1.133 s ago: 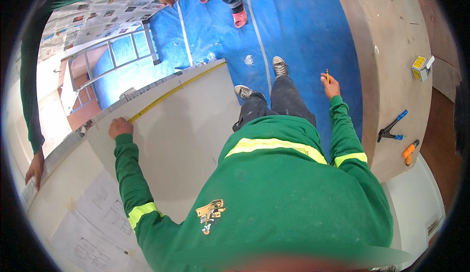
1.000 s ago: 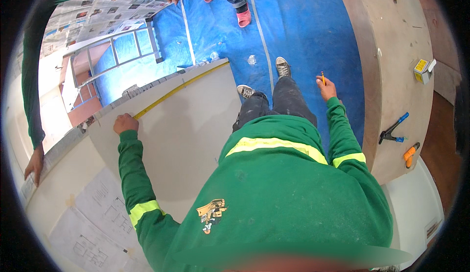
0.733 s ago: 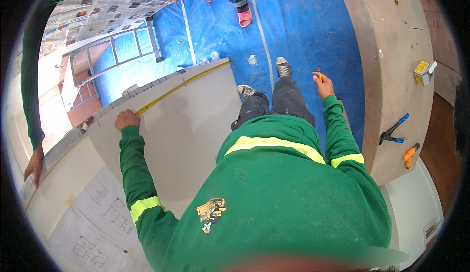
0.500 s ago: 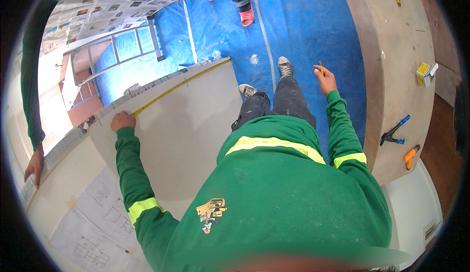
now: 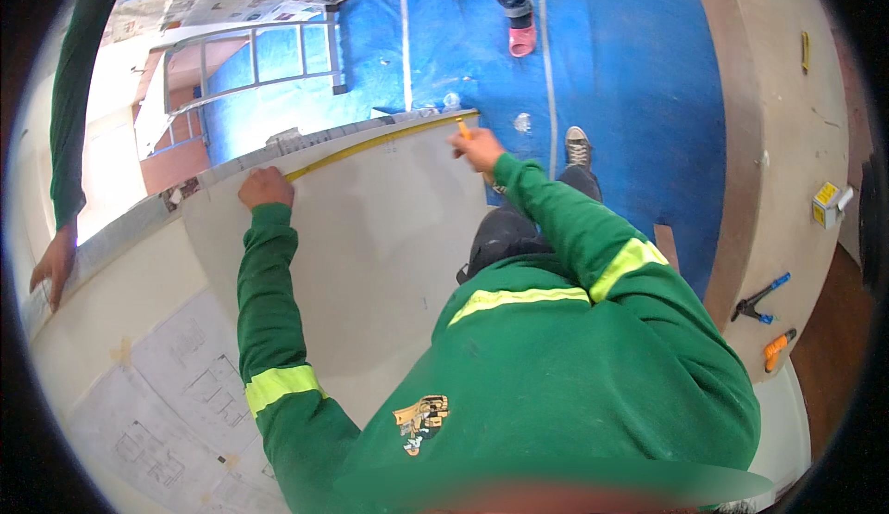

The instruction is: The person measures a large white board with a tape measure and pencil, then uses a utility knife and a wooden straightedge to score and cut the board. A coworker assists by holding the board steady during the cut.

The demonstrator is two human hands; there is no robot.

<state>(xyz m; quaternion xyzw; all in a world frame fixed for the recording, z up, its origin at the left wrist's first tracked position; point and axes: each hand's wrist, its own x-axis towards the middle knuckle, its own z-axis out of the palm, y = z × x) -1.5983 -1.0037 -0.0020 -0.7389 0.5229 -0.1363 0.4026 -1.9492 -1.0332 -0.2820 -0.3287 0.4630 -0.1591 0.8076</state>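
Observation:
A yellow tape measure [image 5: 370,144] lies stretched along the far edge of a pale, flat board [image 5: 370,236]. My left hand [image 5: 267,188] is closed at the tape's left end and rests on the board; whatever part of the tape is inside the fist is hidden. Above the board's far right corner, my right hand [image 5: 479,150] grips a pencil [image 5: 462,129] near the tape's other end. Faint marks show on the board's surface. Sheets of printed plans [image 5: 185,394] lie at the lower left.
Another person's hand [image 5: 57,269] rests at the far left edge; their pink shoes [image 5: 522,42] stand on the blue floor sheet [image 5: 630,97]. A metal ladder [image 5: 250,56] is beyond the board. On the right bench [image 5: 787,144] lie a clamp [image 5: 761,299], an orange tool [image 5: 779,351] and a small box [image 5: 829,205].
My right hand with the pencil has swung left from above the floor to the board's far right corner. My left hand stays at the tape. The whole view has shifted slightly.

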